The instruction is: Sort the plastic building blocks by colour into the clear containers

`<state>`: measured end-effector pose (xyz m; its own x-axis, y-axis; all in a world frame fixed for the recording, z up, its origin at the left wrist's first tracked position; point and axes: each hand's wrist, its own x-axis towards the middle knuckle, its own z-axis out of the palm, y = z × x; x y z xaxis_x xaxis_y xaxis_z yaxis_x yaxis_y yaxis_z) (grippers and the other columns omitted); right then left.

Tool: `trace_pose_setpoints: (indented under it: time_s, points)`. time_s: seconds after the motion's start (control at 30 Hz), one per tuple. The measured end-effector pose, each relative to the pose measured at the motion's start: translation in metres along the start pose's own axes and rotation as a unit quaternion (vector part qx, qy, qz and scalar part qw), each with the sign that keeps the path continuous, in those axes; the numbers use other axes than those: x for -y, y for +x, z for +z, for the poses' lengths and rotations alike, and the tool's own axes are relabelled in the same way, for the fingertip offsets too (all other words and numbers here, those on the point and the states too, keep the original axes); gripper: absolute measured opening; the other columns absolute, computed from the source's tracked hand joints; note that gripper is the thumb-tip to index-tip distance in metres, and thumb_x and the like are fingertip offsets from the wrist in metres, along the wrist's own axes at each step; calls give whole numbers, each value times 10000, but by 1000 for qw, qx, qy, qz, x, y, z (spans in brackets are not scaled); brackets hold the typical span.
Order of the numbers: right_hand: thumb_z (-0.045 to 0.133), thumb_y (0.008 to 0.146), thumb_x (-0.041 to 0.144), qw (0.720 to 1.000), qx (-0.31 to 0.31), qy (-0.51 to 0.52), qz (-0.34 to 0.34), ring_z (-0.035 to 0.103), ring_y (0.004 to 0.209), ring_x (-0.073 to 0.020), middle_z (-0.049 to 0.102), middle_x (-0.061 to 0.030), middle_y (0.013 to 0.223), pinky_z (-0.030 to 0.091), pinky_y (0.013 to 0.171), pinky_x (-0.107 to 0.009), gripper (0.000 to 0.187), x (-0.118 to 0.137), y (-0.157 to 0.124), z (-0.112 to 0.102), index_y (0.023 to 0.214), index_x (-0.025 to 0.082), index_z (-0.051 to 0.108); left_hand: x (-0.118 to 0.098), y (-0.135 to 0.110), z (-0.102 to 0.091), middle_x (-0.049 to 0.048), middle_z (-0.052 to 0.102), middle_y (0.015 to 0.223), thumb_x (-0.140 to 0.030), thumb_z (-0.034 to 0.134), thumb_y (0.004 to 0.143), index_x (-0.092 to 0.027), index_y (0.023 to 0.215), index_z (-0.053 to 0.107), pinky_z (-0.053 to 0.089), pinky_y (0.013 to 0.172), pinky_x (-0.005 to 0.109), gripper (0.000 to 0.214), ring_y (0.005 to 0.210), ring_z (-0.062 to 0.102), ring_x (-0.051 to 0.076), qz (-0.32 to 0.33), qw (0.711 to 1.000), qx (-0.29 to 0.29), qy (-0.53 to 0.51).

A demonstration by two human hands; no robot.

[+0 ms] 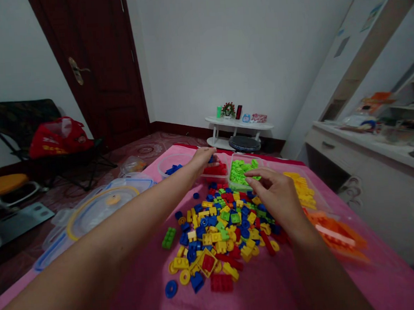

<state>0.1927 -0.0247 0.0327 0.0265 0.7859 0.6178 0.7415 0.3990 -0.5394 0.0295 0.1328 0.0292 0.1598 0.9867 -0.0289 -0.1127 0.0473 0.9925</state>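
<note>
My left hand (204, 158) reaches over the container of red bricks (215, 170). A bit of blue, which looks like a toy brick (211, 159), shows at its closed fingers. My right hand (274, 188) is at the near right of the container of green bricks (241, 171). Its thumb and forefinger are pinched close together; whatever lies between them is too small to make out. Below both hands spreads a mixed pile of toy bricks (217, 236) in yellow, blue, red and green, with several small wheels among them.
A round container with blue bricks (173, 169) stands at the back left. To the right are yellow bricks (302, 189) and orange pieces (338, 236) in clear containers. Clear lids (101, 210) lie on the left edge of the pink-covered table (144, 280).
</note>
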Motion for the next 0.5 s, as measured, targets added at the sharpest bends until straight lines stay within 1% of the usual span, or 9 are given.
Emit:
trace_pose_setpoints:
  time_s: [0.07,0.13,0.2,0.23,0.27,0.33,0.4,0.43,0.5]
  points:
    - [569,797,252,1000,3,-16,-1,582,645,-142,684,-35,845,430,610,-266,152,-4,0,0,844,192,700,-2,16,-3,85,665,880,-250,605,776,-103,950,619,491,799,287,229,801,625,144,39,999,-15,22]
    - [562,796,243,999,14,-31,-2,580,651,-144,683,-35,835,429,615,-267,155,-7,-1,3,844,192,700,-3,21,-7,106,649,1074,-283,653,735,-117,1044,623,436,900,287,353,992,594,177,108,991,-17,75]
    - [554,795,232,998,39,-40,4,586,677,-151,682,-38,834,432,632,-269,158,-9,-3,9,841,189,700,-2,12,-10,117,624,1161,-320,643,738,-114,1105,614,411,929,289,421,1071,563,196,191,969,5,155]
    - [551,795,225,997,57,-43,8,592,700,-155,682,-40,845,435,649,-271,162,-8,-5,14,847,189,700,-1,3,-11,119,634,1146,-338,618,755,-107,1098,622,420,912,290,414,1054,572,199,225,953,28,199]
    - [550,794,218,996,79,-46,10,598,728,-160,683,-41,860,439,671,-275,166,-7,-7,20,858,192,701,1,-8,-12,112,659,1090,-351,589,773,-103,1069,639,440,873,286,390,998,595,194,245,939,53,236]
    - [553,792,202,989,140,-47,2,607,794,-169,687,-38,893,441,731,-282,182,-3,-14,33,894,203,703,5,-34,-14,74,699,922,-347,529,803,-110,957,682,465,759,256,322,839,626,167,242,914,116,304]
    - [569,782,180,977,205,-46,-30,604,886,-179,689,-37,942,428,812,-289,208,2,-22,45,939,209,701,8,-60,-19,38,692,747,-302,508,795,-118,853,698,445,628,223,271,675,608,138,216,880,151,396]
    - [582,773,169,970,233,-44,-48,597,927,-183,688,-38,968,417,845,-291,224,3,-26,51,959,212,699,10,-72,-23,29,689,718,-268,523,770,-132,824,704,428,598,212,232,650,602,132,203,854,173,447]
    - [606,753,145,960,268,-43,-71,583,976,-188,686,-37,1007,401,877,-291,268,5,-33,61,995,219,695,13,-89,-30,27,696,721,-206,560,703,-161,783,715,404,572,210,180,652,603,139,175,795,196,547]
